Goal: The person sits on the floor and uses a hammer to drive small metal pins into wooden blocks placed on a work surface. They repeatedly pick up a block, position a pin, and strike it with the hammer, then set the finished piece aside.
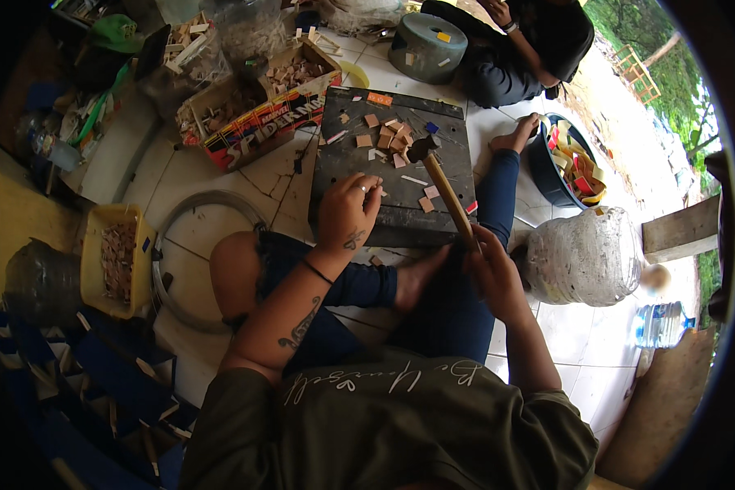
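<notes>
My right hand (493, 273) is wrapped round the lower end of a hammer's wooden handle. The hammer (448, 193) slants up to the left, its dark head over the low black work board (335, 167). On the near left part of that board my left hand (351, 209) is closed, fingertips pinched together. What it pinches, if anything, is too small to make out; a pale bit shows beside the fingertips. Small square wood pieces (394, 137) lie heaped beyond the hammer head. A few loose wood squares (426, 204) rest right of my left hand.
Left of the board stand a printed cardboard box (261, 122) of wood pieces, a coil of wire (160, 269) and a yellow tub (90, 282). At right are a dark basin (554, 186) of coloured strips and a wrapped white container (584, 257). Another person (539, 49) sits beyond the board.
</notes>
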The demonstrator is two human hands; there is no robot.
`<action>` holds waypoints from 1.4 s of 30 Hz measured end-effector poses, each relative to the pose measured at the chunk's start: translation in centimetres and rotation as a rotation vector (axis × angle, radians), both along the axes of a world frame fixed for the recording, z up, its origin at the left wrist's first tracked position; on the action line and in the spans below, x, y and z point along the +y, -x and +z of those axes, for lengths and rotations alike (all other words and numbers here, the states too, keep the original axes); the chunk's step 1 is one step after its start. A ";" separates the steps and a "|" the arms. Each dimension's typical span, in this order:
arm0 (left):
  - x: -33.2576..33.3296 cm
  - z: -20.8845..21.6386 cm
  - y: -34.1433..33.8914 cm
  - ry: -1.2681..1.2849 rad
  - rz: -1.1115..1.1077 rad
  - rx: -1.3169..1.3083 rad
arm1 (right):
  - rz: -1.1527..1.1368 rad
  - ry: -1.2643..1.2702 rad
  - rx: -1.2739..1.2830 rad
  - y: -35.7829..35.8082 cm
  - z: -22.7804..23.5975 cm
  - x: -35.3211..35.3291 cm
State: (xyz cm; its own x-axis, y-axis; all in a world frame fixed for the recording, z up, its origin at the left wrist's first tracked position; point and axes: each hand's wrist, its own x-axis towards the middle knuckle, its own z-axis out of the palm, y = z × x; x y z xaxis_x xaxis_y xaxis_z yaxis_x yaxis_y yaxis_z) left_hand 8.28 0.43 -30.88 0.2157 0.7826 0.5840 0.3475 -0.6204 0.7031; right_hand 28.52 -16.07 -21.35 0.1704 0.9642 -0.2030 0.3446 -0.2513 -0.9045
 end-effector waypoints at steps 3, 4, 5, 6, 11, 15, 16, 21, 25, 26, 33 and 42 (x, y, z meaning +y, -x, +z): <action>-0.2 0.2 0.1 0.024 0.002 0.065 | 0.054 0.075 -0.295 0.7 1.0 -0.4; -0.2 0.3 0.1 0.036 -0.001 0.079 | 0.090 0.031 -0.374 0.9 1.2 -0.5; -0.2 0.3 0.1 0.042 -0.002 0.086 | 0.118 0.000 -0.425 1.0 1.4 -0.5; -0.2 0.4 0.1 0.048 -0.004 0.094 | 0.127 -0.008 -0.464 1.2 1.5 -0.5; -0.2 0.3 0.0 -0.026 0.010 0.109 | 0.188 -0.263 -0.614 1.8 2.1 -0.7; -0.2 0.4 0.0 0.003 0.000 0.140 | 0.216 -0.318 -0.665 2.1 2.3 -0.4; -0.2 0.5 0.0 0.012 -0.008 0.145 | 0.232 -0.289 -0.676 2.1 2.3 -0.3; 0.0 0.6 0.1 0.018 -0.033 0.142 | 0.200 -0.401 -0.672 2.1 2.4 -0.2; -0.1 0.6 0.1 0.010 -0.028 0.157 | 0.238 -0.257 -0.679 1.7 2.4 0.0; -0.1 0.7 0.1 0.017 -0.037 0.170 | 0.219 -0.285 -0.673 1.7 2.3 0.1; 0.2 0.6 0.2 0.003 -0.034 0.180 | 0.210 -0.288 -0.633 1.4 1.7 0.3; 0.2 0.4 0.1 0.002 -0.042 0.130 | 0.187 -0.377 -0.633 1.2 1.5 0.0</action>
State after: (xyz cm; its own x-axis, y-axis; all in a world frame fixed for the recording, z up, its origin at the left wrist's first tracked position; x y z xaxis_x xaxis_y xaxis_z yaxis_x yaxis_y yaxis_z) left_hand 8.20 0.66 -30.49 0.3223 0.7722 0.5476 0.4090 -0.6353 0.6551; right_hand 27.32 -16.08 -19.81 -0.0289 0.9732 0.2283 0.8329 0.1497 -0.5328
